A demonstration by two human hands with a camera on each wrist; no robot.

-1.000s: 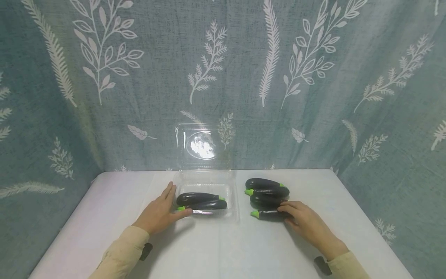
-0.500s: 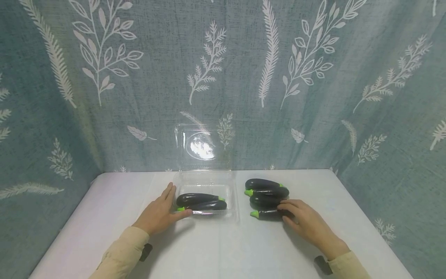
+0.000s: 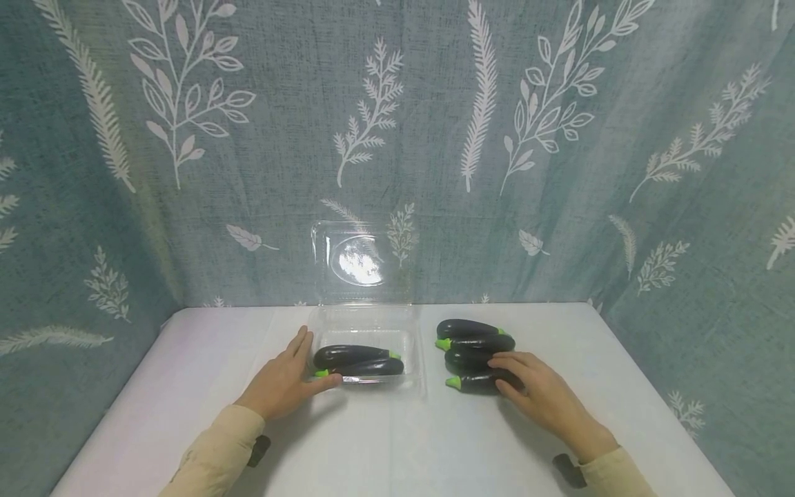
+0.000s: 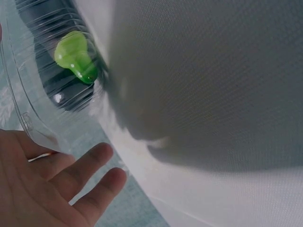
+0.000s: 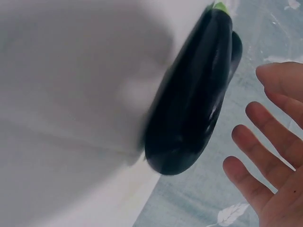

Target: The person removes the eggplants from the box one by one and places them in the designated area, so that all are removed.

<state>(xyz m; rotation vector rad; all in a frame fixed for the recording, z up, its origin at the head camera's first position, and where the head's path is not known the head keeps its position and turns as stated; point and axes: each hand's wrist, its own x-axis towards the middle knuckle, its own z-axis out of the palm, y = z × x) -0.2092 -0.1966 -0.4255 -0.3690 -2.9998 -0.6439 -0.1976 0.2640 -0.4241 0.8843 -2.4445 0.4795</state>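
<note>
A clear plastic clamshell container [image 3: 411,345] stands on the table with its lid [image 3: 366,266] raised. Inside lie two eggplants [image 3: 350,355], near the front wall. My left hand [image 3: 282,383] rests at the container's front left corner, fingers straight along the side and thumb across the front rim. The left wrist view shows a green stem [image 4: 75,54] through the ribbed wall [image 4: 28,94]. To the right, several eggplants lie in a stack-like row. My right hand [image 3: 543,393] hovers over the nearest eggplant [image 3: 477,383]; in the right wrist view its fingers [image 5: 265,156] are spread apart from an eggplant [image 5: 189,104].
A white cloth-covered table [image 3: 397,442] carries everything. A blue-green curtain [image 3: 286,172] with white leaf prints hangs close behind and along both sides. The raised lid stands near the back curtain.
My right hand has shifted slightly left over the row, and the rounded end of the nearest eggplant now shows beneath it. The left hand and the container have stayed in place.
</note>
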